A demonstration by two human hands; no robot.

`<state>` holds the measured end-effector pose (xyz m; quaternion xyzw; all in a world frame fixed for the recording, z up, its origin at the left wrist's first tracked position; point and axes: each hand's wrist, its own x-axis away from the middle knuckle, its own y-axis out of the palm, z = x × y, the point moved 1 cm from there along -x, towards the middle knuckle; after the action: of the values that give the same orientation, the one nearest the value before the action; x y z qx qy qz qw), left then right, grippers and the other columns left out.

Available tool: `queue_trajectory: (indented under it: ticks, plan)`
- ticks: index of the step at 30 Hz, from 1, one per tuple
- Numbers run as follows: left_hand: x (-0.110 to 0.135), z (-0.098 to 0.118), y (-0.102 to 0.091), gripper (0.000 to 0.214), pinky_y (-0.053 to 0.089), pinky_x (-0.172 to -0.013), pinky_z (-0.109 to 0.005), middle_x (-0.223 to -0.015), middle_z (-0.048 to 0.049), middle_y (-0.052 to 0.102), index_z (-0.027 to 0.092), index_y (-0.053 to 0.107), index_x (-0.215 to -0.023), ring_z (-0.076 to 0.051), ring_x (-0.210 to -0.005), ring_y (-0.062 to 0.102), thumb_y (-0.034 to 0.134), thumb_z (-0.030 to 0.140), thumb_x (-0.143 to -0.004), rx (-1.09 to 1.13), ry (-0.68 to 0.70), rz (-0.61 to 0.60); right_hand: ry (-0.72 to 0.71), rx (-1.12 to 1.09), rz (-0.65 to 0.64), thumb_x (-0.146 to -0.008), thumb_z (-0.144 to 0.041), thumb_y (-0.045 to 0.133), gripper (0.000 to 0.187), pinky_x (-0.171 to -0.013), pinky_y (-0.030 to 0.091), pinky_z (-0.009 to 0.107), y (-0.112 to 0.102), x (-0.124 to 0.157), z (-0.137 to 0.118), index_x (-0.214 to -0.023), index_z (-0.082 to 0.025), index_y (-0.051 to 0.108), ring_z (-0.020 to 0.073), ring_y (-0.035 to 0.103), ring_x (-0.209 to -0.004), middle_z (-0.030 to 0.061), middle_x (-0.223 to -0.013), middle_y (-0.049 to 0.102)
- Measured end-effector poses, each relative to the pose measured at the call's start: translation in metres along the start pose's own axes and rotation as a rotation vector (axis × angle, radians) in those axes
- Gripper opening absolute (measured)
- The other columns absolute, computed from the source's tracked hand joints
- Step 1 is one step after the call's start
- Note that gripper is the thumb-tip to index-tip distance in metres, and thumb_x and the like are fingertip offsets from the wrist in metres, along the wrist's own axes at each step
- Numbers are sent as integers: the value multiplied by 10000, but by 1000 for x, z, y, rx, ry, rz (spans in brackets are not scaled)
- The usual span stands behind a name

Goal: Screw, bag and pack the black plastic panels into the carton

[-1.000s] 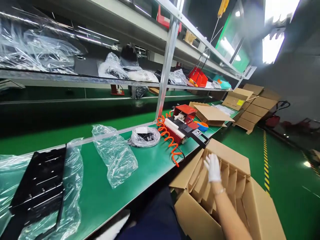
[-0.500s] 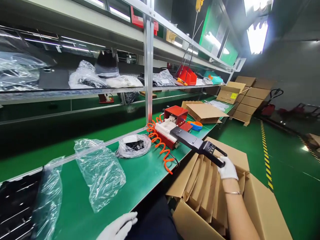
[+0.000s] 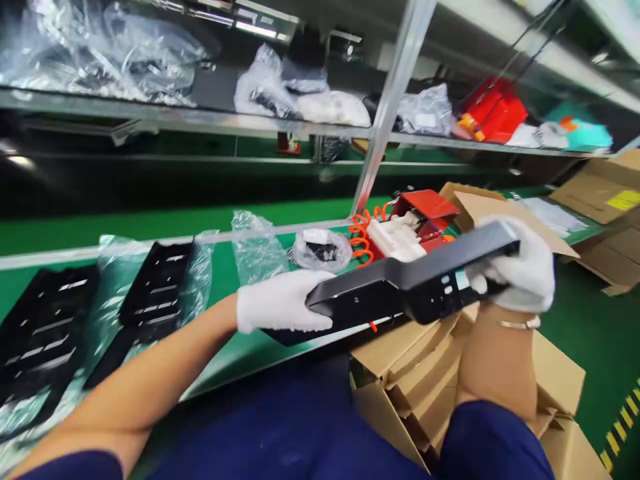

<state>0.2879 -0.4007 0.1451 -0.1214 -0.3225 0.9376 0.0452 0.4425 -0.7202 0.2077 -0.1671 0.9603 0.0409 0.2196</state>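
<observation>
A black handheld metal detector (image 3: 395, 287) is held lengthwise in front of me, above the bench edge and the carton. My left hand (image 3: 285, 300), in a white glove, is closed around its left end. The gloved right hand (image 3: 525, 267) grips the other end, near the small buttons. Behind the detector stands a red fixture (image 3: 425, 207) with a white block (image 3: 395, 237) on it. Below my right forearm is an open carton (image 3: 385, 347) with cardboard dividers. On the left of the bench lie two black moulded parts (image 3: 155, 287) on clear plastic bags.
An orange coiled hose (image 3: 360, 237) runs beside the red fixture. A bagged coil of black cable (image 3: 323, 250) and a clear bag (image 3: 257, 247) lie on the green bench (image 3: 220, 360). A metal upright (image 3: 385, 113) supports a shelf with bagged goods and a red bin (image 3: 495, 110).
My right hand has lifted the metal detector off the red fixture and brought it nearer. The left hand has risen from the bench edge and taken its other end. The view has swung left and down.
</observation>
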Motion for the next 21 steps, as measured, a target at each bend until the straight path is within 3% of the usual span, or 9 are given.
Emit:
queue_trajectory:
  ticks: [1,2,3,5,7,10,12,16,21]
  plan:
    - [-2,-4,3,282,618,-720,-358,-765,-7,730,229,749,-815,-255,-752,711,821,434,-635,142,-61,-84,-53,43,-126,-711,-325,724,323,-387,436,167,22,-22,1,-1026,-257,713,82,578,-428,-33,-610,613]
    - [-2,-9,5,266,595,-614,-319,-715,3,715,217,739,-775,-223,-651,687,813,439,-649,287,-124,-85,-86,85,-142,-760,-337,681,302,-550,551,207,43,-40,7,-1054,-273,707,110,678,-604,-29,-721,675]
    - [0,-15,7,282,574,-567,-300,-723,1,720,205,738,-786,-209,-616,674,806,449,-664,412,-185,-31,-127,105,-109,-791,-340,665,293,-756,603,270,64,-50,15,-1079,-299,692,147,731,-836,-36,-887,721]
    - [7,-27,7,385,574,-581,-302,-833,-32,752,177,732,-880,-217,-670,691,817,484,-663,581,-280,234,-177,139,2,-859,-384,651,277,-1108,487,391,104,-49,37,-1128,-323,672,198,639,-1224,-50,-1212,696]
    - [14,-37,4,473,594,-651,-323,-938,-70,764,156,705,-961,-230,-759,707,823,509,-670,664,-321,541,-106,152,-64,-919,-466,620,339,-1250,330,456,145,-21,64,-1228,-328,639,222,519,-1383,-34,-1399,607]
    - [18,-44,0,493,617,-765,-350,-1018,-94,763,154,670,-1024,-232,-856,720,825,491,-699,731,-264,877,123,95,-517,-909,-554,621,623,-1231,378,496,208,42,105,-1450,-273,491,257,531,-1375,37,-1452,572]
    - [17,-47,-1,500,619,-850,-367,-1078,-98,759,161,662,-1072,-237,-922,725,832,457,-707,753,-204,986,197,86,-487,-879,-603,636,794,-1212,408,488,241,72,124,-1537,-254,363,266,545,-1361,67,-1474,548]
    - [15,-54,-4,490,617,-911,-392,-1153,-99,747,174,661,-1116,-253,-1000,726,823,422,-725,772,-168,1050,152,67,-418,-938,-644,480,784,-1257,337,460,272,82,139,-1548,-177,326,253,445,-1447,116,-1562,441]
    - [11,-73,-15,481,602,-947,-406,-1155,-104,745,171,660,-1102,-265,-1047,715,815,428,-727,799,-166,1039,140,-7,-440,-971,-590,449,679,-1262,339,421,268,63,143,-1512,-185,379,214,439,-1450,86,-1541,475]
